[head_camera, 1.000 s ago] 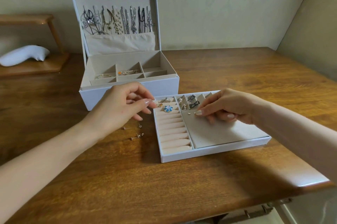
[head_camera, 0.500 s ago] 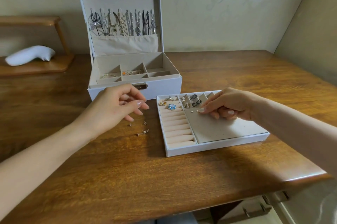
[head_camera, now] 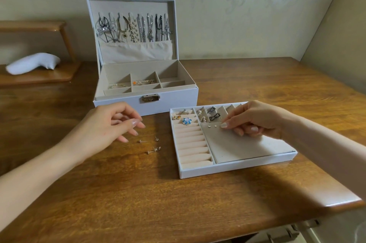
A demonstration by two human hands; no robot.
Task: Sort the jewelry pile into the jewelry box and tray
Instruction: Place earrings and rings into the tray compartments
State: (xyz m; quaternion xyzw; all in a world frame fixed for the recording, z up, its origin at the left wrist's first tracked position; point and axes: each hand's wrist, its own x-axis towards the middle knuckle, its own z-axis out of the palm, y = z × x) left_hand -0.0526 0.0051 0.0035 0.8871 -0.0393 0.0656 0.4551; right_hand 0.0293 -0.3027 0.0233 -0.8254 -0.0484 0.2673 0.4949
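Pinching tight, the right hand (head_camera: 255, 122) touches the pad (head_camera: 247, 143) of the tray (head_camera: 233, 167) beside two studs (head_camera: 212, 126); what it holds is too small to see. Push gently, straight down. Meanwhile the left hand (head_camera: 107, 126) hangs loose.

The white jewelry box (head_camera: 174, 100) has beige lining. Right of it, the white tray (head_camera: 237, 165) holds a blue flower ring (head_camera: 186, 121). Beneath the box lies a brown wood-grain table (head_camera: 138, 193).

Left hand (head_camera: 111, 124): hovers over the brown wooden desk (head_camera: 138, 193), left of centre; fingers loosely curled, holding nothing.
Right hand (head_camera: 255, 120): thumb and index tips pinched together, other fingers tucked under; anything held is too small to tell.
Forearms: bare, reaching in over the near corners.
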